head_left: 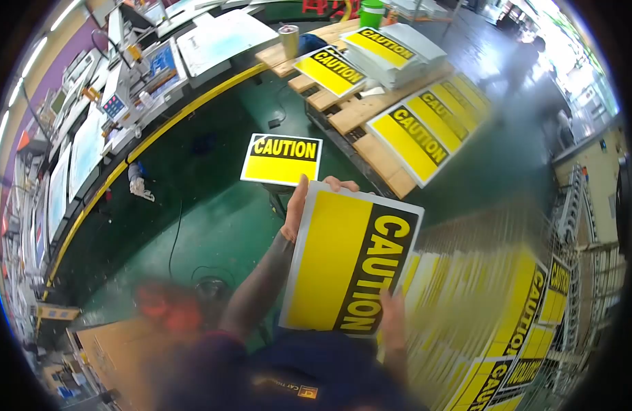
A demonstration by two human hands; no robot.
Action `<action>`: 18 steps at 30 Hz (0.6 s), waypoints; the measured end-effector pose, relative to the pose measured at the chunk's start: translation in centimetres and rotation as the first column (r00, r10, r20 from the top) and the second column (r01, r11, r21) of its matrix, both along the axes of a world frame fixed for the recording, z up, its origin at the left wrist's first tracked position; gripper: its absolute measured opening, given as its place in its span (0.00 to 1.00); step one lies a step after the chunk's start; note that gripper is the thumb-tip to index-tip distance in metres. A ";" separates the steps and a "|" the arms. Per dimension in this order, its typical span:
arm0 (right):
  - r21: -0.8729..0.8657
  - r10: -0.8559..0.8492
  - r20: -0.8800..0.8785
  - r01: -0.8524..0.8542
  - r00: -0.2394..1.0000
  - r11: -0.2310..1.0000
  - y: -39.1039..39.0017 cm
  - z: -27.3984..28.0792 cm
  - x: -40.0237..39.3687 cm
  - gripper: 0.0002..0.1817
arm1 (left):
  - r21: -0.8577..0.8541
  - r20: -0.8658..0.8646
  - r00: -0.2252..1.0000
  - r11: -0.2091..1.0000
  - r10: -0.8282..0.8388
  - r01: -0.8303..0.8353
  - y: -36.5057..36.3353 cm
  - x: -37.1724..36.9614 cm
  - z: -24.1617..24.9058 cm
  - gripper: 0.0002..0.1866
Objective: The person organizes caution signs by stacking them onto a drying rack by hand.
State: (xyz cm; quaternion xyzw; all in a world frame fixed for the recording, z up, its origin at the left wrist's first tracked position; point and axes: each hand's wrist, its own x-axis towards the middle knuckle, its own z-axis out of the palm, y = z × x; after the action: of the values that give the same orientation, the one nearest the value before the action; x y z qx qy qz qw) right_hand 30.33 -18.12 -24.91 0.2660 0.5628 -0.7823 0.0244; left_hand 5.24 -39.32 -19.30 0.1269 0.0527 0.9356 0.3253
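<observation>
Between my two hands is a yellow and black caution sign [329, 253], turned so its lettering runs down the right side. My left hand [296, 209] is closed on its far left corner, with fingertips showing over the far edge. My right hand [392, 312] grips the near part of its right edge, thumb on the face. Whether more than one sheet is held cannot be made out. Just beyond my left hand, another caution sign [281, 168] lies face up on a small dark stand.
A wooden pallet table [347, 116] at the upper right bears stacked caution signs [415, 140] and a cup [288, 41]. To my right stands a rack [453, 288] holding signs. A long machine with a yellow rail [151, 127] curves along the left. A blurred person [521, 65] is far right.
</observation>
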 end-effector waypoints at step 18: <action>0.472 0.071 0.247 -0.184 0.966 0.862 -10.6 -20.2 -47.0 0.13 | -0.969 -0.118 0.883 0.142 0.454 -0.202 -32.8 -20.6 -27.2 0.36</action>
State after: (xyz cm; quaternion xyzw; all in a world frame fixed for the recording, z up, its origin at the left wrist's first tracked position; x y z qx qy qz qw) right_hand -16.64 -28.74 -45.10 0.3108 0.7530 -0.5756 0.0707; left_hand -15.37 -72.10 -46.52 -0.2128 0.6115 0.7522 0.1223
